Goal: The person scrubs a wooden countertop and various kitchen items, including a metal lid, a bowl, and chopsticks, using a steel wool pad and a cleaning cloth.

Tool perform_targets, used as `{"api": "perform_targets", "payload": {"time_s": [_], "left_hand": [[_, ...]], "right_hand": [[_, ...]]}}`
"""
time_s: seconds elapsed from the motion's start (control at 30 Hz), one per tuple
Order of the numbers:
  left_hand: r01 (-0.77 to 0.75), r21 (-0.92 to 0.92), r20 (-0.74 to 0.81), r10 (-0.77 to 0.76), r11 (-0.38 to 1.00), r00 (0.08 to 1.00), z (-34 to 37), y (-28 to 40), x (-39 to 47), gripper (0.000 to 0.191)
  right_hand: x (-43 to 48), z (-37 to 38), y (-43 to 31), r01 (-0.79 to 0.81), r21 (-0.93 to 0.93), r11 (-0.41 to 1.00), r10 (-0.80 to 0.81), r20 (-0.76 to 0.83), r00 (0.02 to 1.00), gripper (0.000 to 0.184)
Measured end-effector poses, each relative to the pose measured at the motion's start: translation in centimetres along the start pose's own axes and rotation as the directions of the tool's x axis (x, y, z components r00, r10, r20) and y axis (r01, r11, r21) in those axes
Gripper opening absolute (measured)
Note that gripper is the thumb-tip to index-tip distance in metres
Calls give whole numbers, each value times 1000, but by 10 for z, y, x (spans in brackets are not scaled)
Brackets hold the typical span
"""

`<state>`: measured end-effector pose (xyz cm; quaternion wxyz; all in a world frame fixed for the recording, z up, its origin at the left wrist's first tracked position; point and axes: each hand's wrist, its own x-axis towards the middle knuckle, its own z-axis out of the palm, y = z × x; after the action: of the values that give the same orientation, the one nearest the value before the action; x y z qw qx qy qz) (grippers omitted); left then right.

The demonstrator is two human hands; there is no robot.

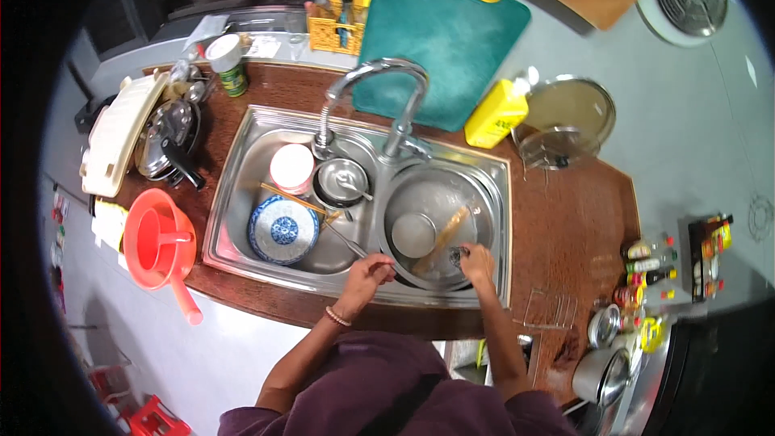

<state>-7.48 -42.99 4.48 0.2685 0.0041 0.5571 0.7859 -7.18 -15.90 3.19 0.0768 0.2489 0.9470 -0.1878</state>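
Observation:
A large round steel pan [436, 194] fills the right basin of the double sink [357, 283]. My left hand [366, 278] grips the pan's near left rim. In my right hand [477, 263] is a dark steel wool scrubber [458, 254], held against the inside of the pan at its near right. A paler round patch [413, 235] and a long brownish streak show in the pan; I cannot tell whether the streak is an object or a reflection. The metal handle [354, 246] of a utensil points towards my left hand from the left basin.
The left basin holds a blue-and-white plate [284, 230], chopsticks [290, 197], a white round container [292, 167] and a small metal bowl [343, 179] with a spoon. Above arches the faucet [399, 127]. A green cutting board [436, 42], yellow bottle [496, 114] and red dipper [154, 236] surround the sink.

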Motion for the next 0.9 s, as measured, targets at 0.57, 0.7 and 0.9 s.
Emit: {"api": "perform_targets", "payload": {"time_s": [0.57, 0.7, 0.9], "left_hand": [[-56, -472, -266, -81, 880, 961, -92, 46, 32, 32], [-65, -381, -281, -49, 922, 958, -132, 31, 68, 39], [4, -274, -198, -60, 962, 978, -161, 56, 105, 41]], "right_hand": [[64, 13, -175, 338, 267, 902, -204, -426, 881, 60], [123, -6, -147, 301, 270, 915, -197, -352, 915, 37], [137, 11, -126, 297, 314, 902, -191, -328, 925, 27]]}}
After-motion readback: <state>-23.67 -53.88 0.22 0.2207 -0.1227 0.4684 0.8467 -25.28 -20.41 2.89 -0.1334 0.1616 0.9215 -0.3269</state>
